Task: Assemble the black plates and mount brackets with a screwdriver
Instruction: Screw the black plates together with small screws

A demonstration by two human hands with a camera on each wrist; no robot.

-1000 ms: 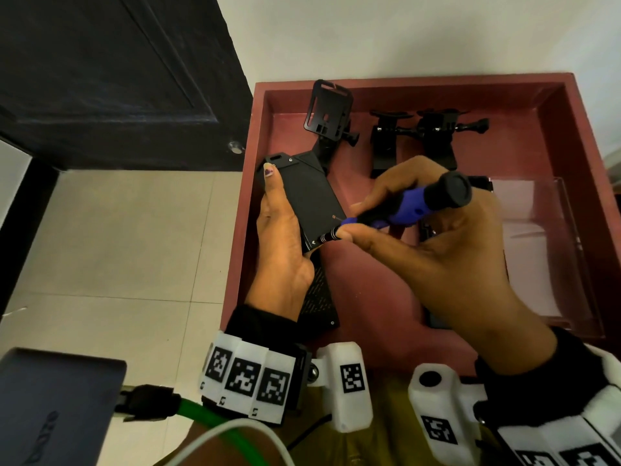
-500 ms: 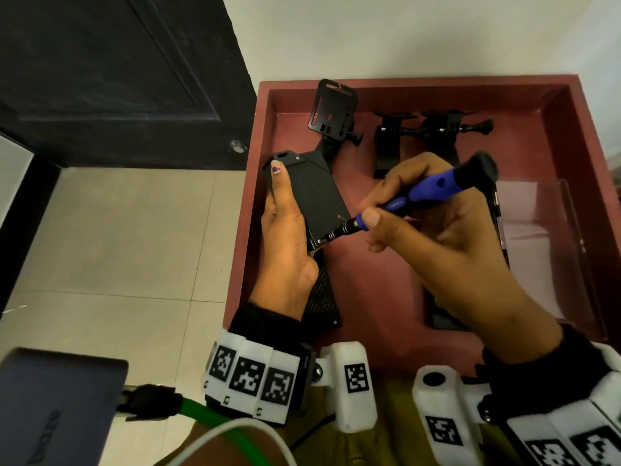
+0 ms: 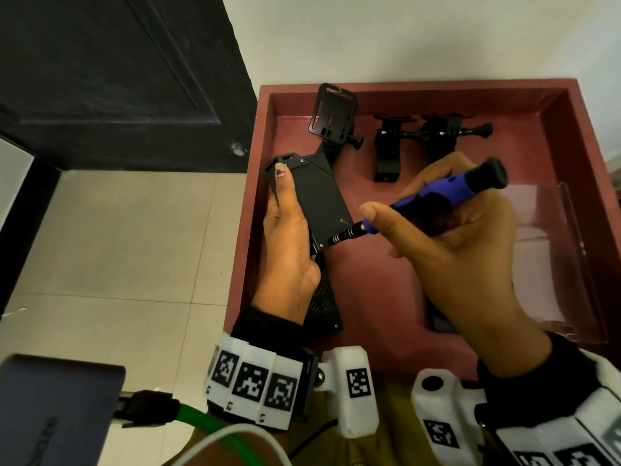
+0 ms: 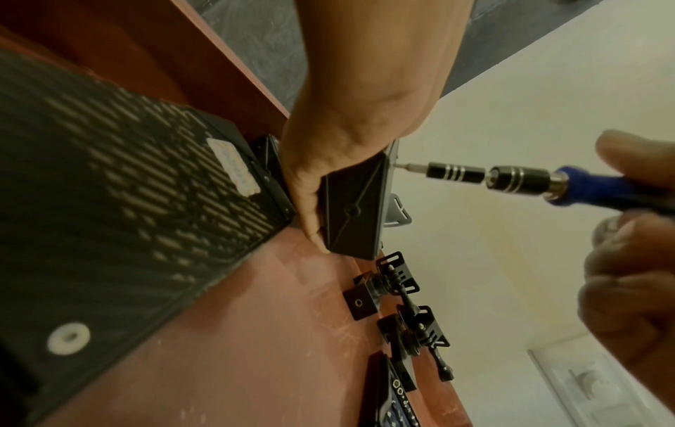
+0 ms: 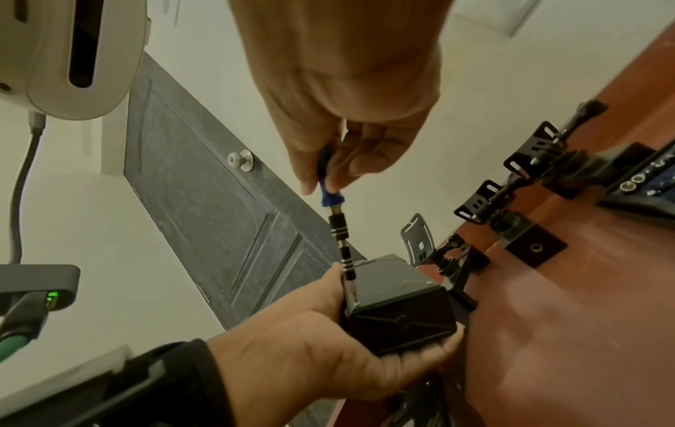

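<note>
Screwdriver [image 3: 437, 200], pinched in right hand [image 3: 460, 250] fingers, tip at near corner screw of black plate [image 3: 319, 200] clasped lengthwise by left hand [image 3: 289, 237] fingers.

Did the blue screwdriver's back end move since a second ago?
Yes. The screwdriver handle's black end swung right, out over the clear plastic box, while its tip stays at the black plate corner.

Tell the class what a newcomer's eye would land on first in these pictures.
First, the blue-handled screwdriver gripped in the right hand, its tip at the near corner of the black plate. The left hand holds that plate above the red tray. Black mount brackets lie along the tray's far side.
</note>
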